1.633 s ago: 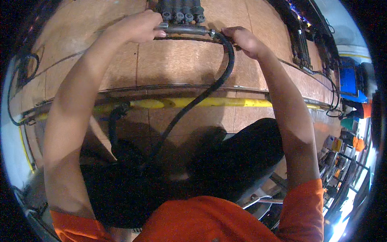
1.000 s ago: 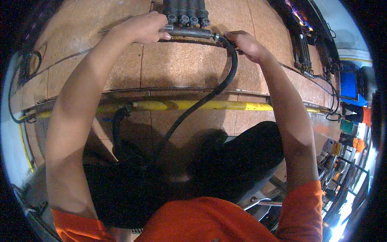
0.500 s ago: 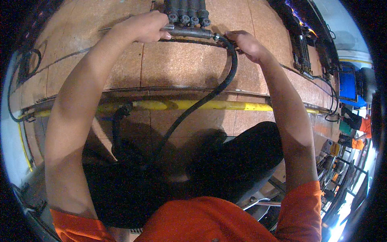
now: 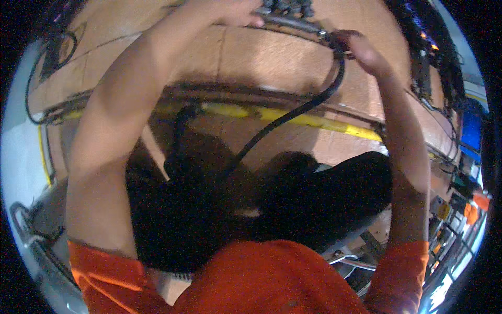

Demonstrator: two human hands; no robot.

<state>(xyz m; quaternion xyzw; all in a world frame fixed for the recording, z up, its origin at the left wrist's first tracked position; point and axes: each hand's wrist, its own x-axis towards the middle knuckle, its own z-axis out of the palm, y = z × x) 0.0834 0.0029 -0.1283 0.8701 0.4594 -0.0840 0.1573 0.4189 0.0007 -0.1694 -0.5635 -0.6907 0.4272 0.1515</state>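
Note:
My left hand (image 4: 240, 13) is closed round the left end of a dark metal pipe (image 4: 287, 22) at the top of the view, below several dark burner tubes (image 4: 285, 8). A metal clamp (image 4: 322, 34) joins the pipe's right end to a black hose (image 4: 316, 100), which curves down toward my lap. My right hand (image 4: 363, 52) is beside that joint and the hose, its fingers bent and pressed together; motion blur hides exactly what they hold.
A yellow pipe (image 4: 361, 132) runs along the tiled step (image 4: 251, 63). Another burner set with flames (image 4: 434, 46) stands at right, near a blue container (image 4: 470, 131). Orange clothing (image 4: 472, 213) shows among racks at far right. A hose loop (image 4: 68, 47) hangs at left.
The whole view has shifted, so the pipe, hose and both hands now appear higher and further right, and blurred. Both hands remain at the same metal pipe and hose joint.

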